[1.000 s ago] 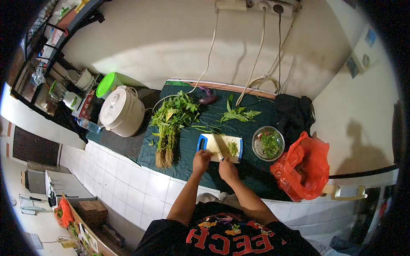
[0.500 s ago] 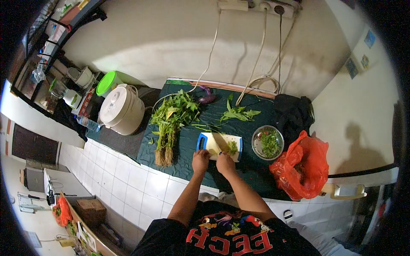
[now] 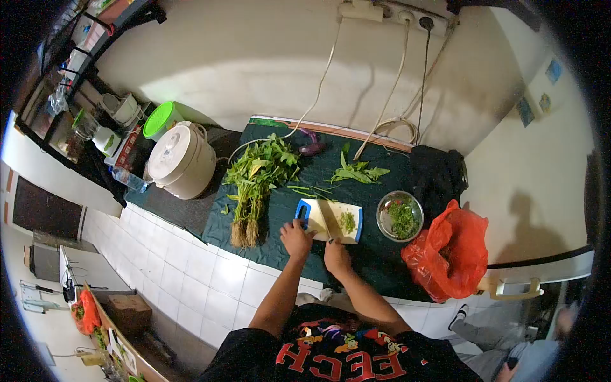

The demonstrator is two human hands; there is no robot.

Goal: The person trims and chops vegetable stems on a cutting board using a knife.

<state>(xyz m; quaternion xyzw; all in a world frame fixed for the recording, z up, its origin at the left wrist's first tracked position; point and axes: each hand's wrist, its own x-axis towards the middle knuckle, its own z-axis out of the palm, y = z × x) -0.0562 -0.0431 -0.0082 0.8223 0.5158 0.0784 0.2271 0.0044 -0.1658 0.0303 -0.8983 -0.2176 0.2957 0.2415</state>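
A white cutting board with blue ends (image 3: pixel 351 211) lies on the green-covered table in front of me. Chopped green pieces (image 3: pixel 347 221) sit in a small heap on its right half. My right hand (image 3: pixel 336 256) is closed round the handle of a knife (image 3: pixel 327 223), whose blade points away from me over the board. At the board's near left corner is my left hand (image 3: pixel 296 240), its fingers apart and touching the edge. Just beyond the board lie a few thin green stalks (image 3: pixel 309 191).
Left of the board is a large bunch of rooted leafy greens (image 3: pixel 258 181); purple eggplants (image 3: pixel 312 148) and loose leaves (image 3: pixel 358 170) lie behind. On the right are a metal bowl of chopped greens (image 3: pixel 401 218) and a red plastic bag (image 3: pixel 449 254). A rice cooker (image 3: pixel 182 160) stands left. Another person's leg (image 3: pixel 487 328) shows lower right.
My right hand has drawn slightly down towards me with the knife. My left hand has shifted a little left, its fingers spreading. Another person has come further into view at lower right.
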